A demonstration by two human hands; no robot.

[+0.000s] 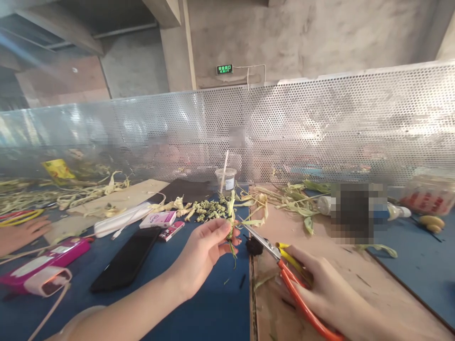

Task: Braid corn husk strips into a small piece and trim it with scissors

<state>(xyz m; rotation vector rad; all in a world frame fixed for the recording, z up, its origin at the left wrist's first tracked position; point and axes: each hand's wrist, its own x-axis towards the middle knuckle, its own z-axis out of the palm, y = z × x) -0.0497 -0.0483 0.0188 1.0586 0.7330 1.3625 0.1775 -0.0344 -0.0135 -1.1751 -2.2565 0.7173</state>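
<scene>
My left hand pinches a pale green knotted plant piece upright between thumb and fingers, with thin green ends hanging below. My right hand is closed round the orange and yellow handles of a pair of scissors. The blades point up and left, their tips close beside the plant piece; whether they touch it I cannot tell. Just behind my left hand lies a pile of small green knotted pieces, with paler knotted ones to its left. A small black bundle sits under the blades.
A black phone, a pink power strip and small boxes lie on the left. A plastic cup with a straw stands before the perforated metal screen. Loose leaves lie right. Another person's hand is far left.
</scene>
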